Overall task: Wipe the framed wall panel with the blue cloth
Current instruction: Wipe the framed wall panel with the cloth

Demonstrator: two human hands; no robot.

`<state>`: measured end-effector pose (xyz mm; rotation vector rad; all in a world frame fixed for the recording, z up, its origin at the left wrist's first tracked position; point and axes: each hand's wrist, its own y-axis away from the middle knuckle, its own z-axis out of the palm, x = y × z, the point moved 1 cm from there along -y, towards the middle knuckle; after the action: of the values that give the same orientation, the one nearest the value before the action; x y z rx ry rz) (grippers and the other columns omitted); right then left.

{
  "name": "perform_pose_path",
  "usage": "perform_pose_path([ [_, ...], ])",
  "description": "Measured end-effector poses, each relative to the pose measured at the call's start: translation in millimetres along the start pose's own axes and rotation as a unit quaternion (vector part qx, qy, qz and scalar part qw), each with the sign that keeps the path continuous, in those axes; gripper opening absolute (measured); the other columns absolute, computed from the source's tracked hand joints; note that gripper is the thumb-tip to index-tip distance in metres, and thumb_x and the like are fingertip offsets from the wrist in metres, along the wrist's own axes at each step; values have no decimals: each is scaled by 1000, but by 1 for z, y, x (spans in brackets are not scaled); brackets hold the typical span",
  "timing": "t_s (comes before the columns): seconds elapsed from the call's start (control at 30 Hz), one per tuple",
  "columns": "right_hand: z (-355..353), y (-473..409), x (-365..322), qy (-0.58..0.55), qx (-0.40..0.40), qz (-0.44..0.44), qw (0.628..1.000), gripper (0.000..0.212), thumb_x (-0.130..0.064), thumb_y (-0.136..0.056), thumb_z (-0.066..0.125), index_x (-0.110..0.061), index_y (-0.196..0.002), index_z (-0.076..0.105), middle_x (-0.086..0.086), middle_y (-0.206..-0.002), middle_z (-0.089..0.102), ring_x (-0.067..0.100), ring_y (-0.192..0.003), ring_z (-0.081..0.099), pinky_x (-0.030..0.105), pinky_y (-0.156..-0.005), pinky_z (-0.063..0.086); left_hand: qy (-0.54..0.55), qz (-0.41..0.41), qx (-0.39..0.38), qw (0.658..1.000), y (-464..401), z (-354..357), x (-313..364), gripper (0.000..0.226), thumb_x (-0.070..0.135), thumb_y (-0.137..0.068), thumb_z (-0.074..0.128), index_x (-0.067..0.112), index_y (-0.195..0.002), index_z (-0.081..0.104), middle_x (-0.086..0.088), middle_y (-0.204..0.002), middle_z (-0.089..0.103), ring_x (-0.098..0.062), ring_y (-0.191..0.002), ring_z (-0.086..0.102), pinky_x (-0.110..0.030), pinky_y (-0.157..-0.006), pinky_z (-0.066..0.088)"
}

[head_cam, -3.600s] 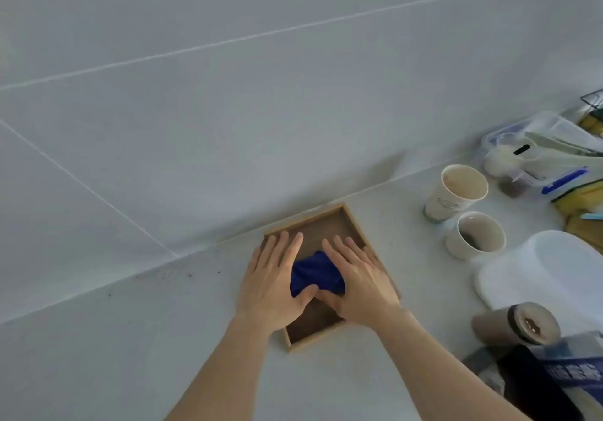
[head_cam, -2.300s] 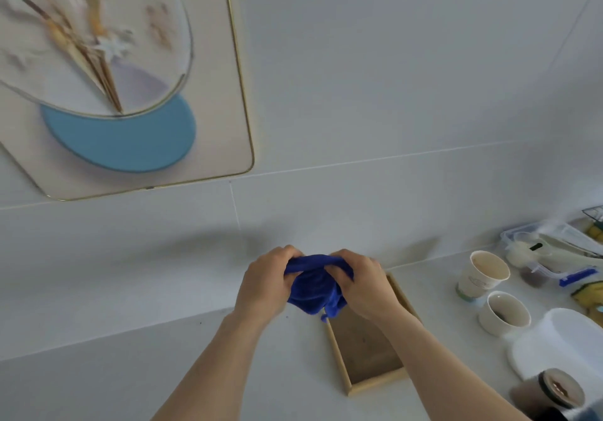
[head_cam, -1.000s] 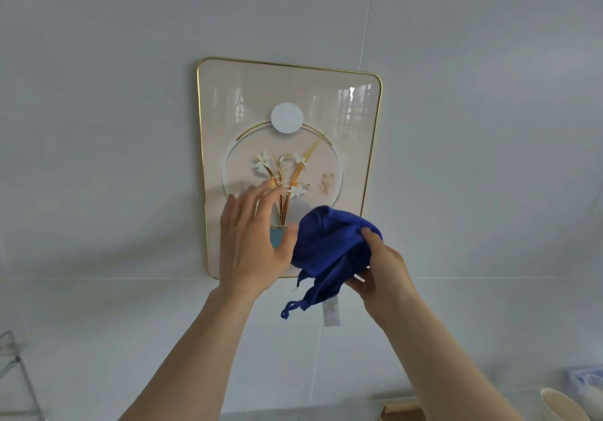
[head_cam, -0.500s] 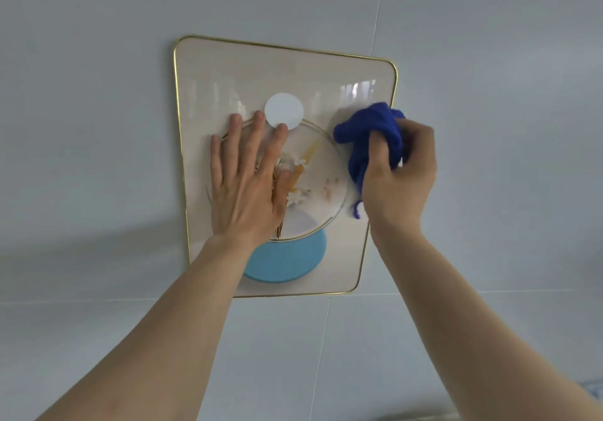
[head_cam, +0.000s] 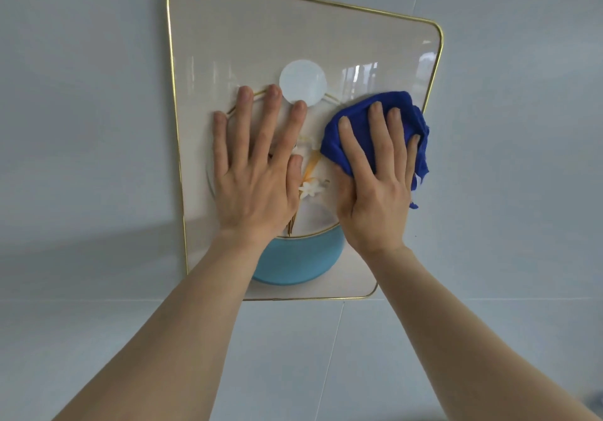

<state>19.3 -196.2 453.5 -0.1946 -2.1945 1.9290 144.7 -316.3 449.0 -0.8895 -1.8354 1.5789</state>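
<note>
The framed wall panel hangs on the pale wall: cream face, thin gold rim, a white disc, flowers and a light blue shape low down. My left hand lies flat on its middle left, fingers spread, holding nothing. My right hand presses the bunched blue cloth flat against the panel's right side, near the gold rim. The cloth sticks out above and to the right of my fingers, and a corner hangs below.
Pale grey tiled wall surrounds the panel, with grout lines below and at the upper right. Both forearms reach up from the bottom of the view. No counter or other objects show.
Earlier both hands lifted the cloth from a wooden tray on the counter. In the last half second my right hand flattened from a fist onto the cloth; the view came closer.
</note>
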Motion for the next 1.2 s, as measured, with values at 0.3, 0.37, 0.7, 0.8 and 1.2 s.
perform_pose_path([
  [0.3,-3,74,-11,-3,-50,6,999,41,-7,-105,52,-17,-145,58,18,-157,46,39,-152,31,64,-123,25,-4,4,15,1000,0,4,0,57,39,-111,32,27,-166,26,-7,-174,26,-39,-161,21,-59,-130,15],
  [0.37,-9,82,-13,-12,-66,9,998,41,-5,-105,52,-16,-143,60,16,-157,47,39,-152,33,64,-122,27,-8,4,13,1000,0,3,-1,57,39,-111,32,27,-166,25,-7,-174,26,-39,-161,21,-59,-130,14],
  [0.7,-42,126,-24,58,-191,19,980,62,19,-66,80,-11,-121,75,12,-137,68,40,-130,61,55,-90,61,8,6,-38,999,-3,-12,3,59,39,-111,31,27,-167,20,-8,-176,19,-40,-162,13,-59,-131,9],
  [0.8,-57,126,-29,59,-233,49,970,61,17,-56,83,-13,-109,78,6,-122,75,35,-112,70,40,-67,65,18,1,-68,998,-5,-23,4,60,38,-110,32,26,-167,19,-8,-176,16,-39,-163,11,-60,-131,11],
  [1.2,-95,13,-23,-224,-3,466,856,26,-19,-92,65,-28,-115,72,-15,-94,74,-1,-88,69,11,-73,48,56,2,-132,990,-7,-48,4,59,37,-110,27,28,-167,18,-7,-177,12,-37,-164,5,-58,-131,11],
])
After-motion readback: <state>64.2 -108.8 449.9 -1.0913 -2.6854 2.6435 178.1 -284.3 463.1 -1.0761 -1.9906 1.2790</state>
